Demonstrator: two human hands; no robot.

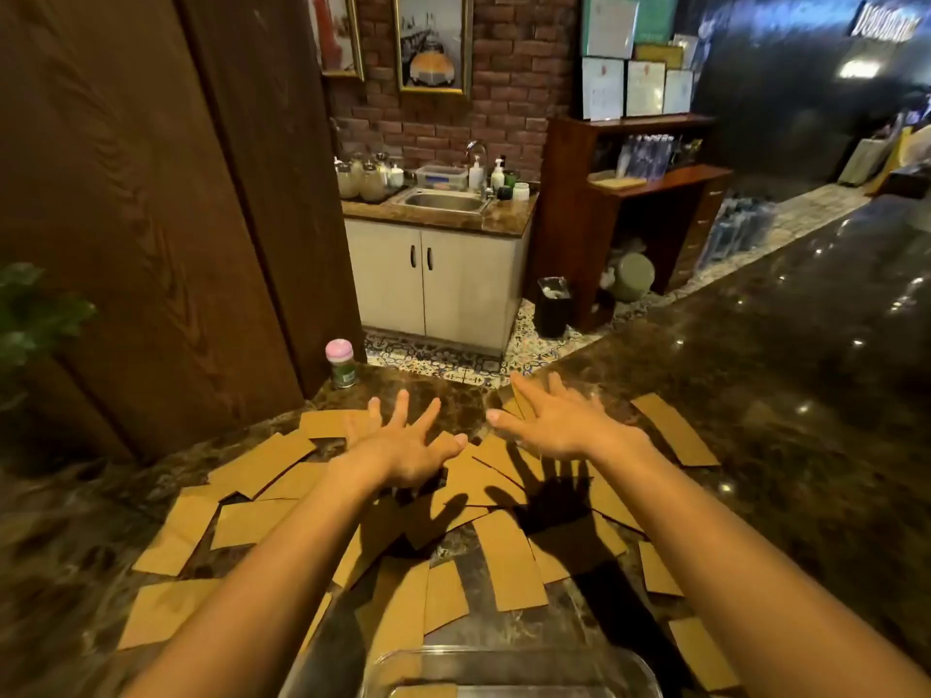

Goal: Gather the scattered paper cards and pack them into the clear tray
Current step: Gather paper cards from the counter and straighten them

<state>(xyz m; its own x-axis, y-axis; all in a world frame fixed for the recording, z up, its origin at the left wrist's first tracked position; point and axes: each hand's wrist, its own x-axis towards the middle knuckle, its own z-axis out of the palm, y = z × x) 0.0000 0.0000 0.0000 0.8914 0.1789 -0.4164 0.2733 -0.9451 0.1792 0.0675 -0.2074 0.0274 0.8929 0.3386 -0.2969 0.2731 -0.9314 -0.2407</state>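
Note:
Several brown paper cards (509,561) lie scattered and overlapping across the dark marble counter (755,420). The clear tray (509,665) sits at the near edge, bottom centre, with a card showing through it. My left hand (403,445) hovers above the cards at centre left, fingers spread and straight, holding nothing. To its right, my right hand (554,420) is stretched out over the far cards with spread fingers, also holding nothing. Both hands cast shadows on the cards below.
A small jar with a pink lid (341,362) stands at the counter's far left corner. A dark wooden panel (151,219) rises on the left with a green plant (35,314). Beyond the counter are a sink cabinet (438,274) and a black bin (552,307).

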